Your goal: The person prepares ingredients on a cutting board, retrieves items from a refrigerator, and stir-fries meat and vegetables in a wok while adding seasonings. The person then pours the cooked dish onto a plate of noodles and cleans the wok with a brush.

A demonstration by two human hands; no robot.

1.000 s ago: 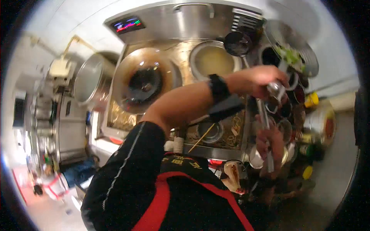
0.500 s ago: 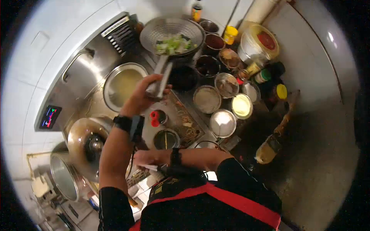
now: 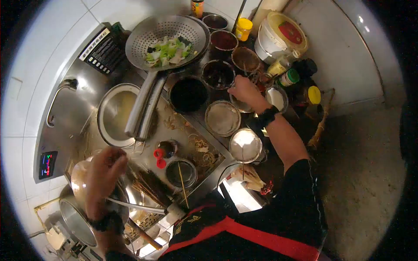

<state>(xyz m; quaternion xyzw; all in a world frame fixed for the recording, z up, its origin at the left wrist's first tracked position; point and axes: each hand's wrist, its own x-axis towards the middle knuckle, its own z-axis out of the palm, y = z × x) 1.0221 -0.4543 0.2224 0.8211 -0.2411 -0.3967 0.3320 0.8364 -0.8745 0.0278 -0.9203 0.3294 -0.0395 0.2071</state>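
My right hand (image 3: 246,93) is closed at the near-right edge of a bowl of dark sauce (image 3: 218,75); what its fingers hold is hidden. At the lower left, my left hand (image 3: 106,174) is slightly blurred, its thumb and fingers apart with nothing visible between them, over the wok (image 3: 80,178). A metal handle (image 3: 137,206) runs beside that hand toward my apron. The perforated strainer (image 3: 141,43) holds chopped green and white vegetables (image 3: 167,53) and dark pieces. It rests at the back, two long metal handles (image 3: 146,104) pointing toward me.
A pot of pale liquid (image 3: 117,115) sits in the steel stove. Several seasoning bowls (image 3: 223,118) stand right of it, with a white tub (image 3: 281,37) and bottles (image 3: 289,77) behind. Nearer are a red-topped container (image 3: 160,158), a small pot (image 3: 181,174) and a bamboo brush (image 3: 150,189).
My left hand has released the strainer's handle and moved down-left to the wok. My right hand has left the metal handle near my waist and reached up-right to the bowls. The view has shifted.
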